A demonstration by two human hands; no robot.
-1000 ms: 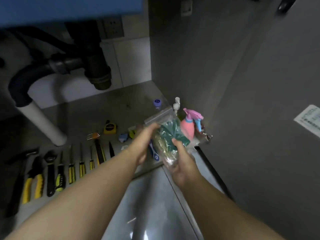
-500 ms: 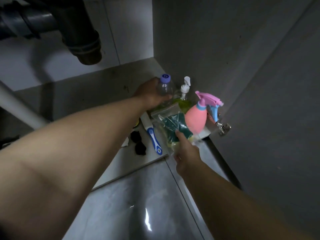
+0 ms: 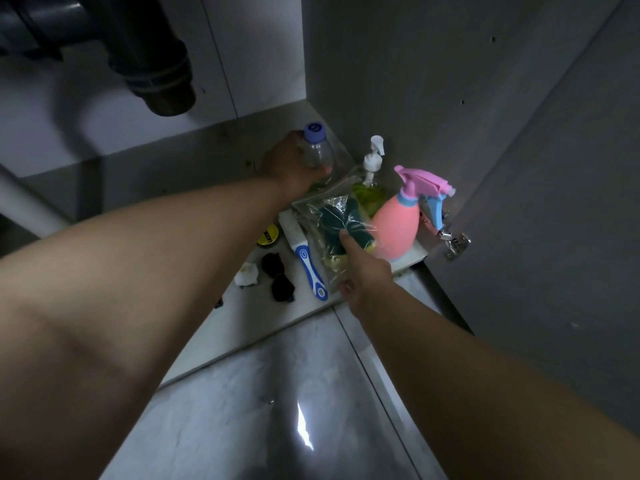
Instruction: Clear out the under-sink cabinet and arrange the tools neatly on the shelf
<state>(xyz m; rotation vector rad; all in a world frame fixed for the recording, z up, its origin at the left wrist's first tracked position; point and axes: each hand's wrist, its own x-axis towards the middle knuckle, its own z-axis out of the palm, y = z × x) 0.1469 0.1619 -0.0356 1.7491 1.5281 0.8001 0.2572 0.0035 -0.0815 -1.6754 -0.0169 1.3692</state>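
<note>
— How far along does the job look?

— Not far in this corner, at a guess. The cabinet floor (image 3: 242, 334) carries a cluster at its right front corner. A pink spray bottle (image 3: 398, 226) stands upright at the edge, with a pump bottle (image 3: 369, 188) of green liquid just behind it. Then come a clear bag (image 3: 329, 216) with something green inside, a clear bottle (image 3: 317, 148) with a blue cap, and a blue-and-white brush (image 3: 310, 263) lying flat. Smallest are two dark lumps (image 3: 278, 277), a yellow-and-black round thing (image 3: 268, 235) and a white scrap (image 3: 246, 274).

— And the hands?

— Both are busy. The left hand (image 3: 289, 166) reaches deepest, its grip wrapped round the clear bottle below the cap. The right hand (image 3: 367, 271) pinches the bag, thumb on top and fingers hidden beneath. The bag leans against the spray bottle. It cannot be told whether either thing is lifted off the board.

— So what is left?

— Probably all of it has yet to leave the cabinet. No shelf shows in view, so the arranging cannot be judged.

— And the room?

— It is dim. A glossy grey tiled floor (image 3: 242, 427) lies in front, with a streak of reflected light on it. The open door (image 3: 554, 237) stands at the right, beside the grey side wall (image 3: 398, 64). A dark drain pipe (image 3: 152, 64) hangs at the upper left. A metal hinge (image 3: 457, 242) sits by the spray bottle.
</note>
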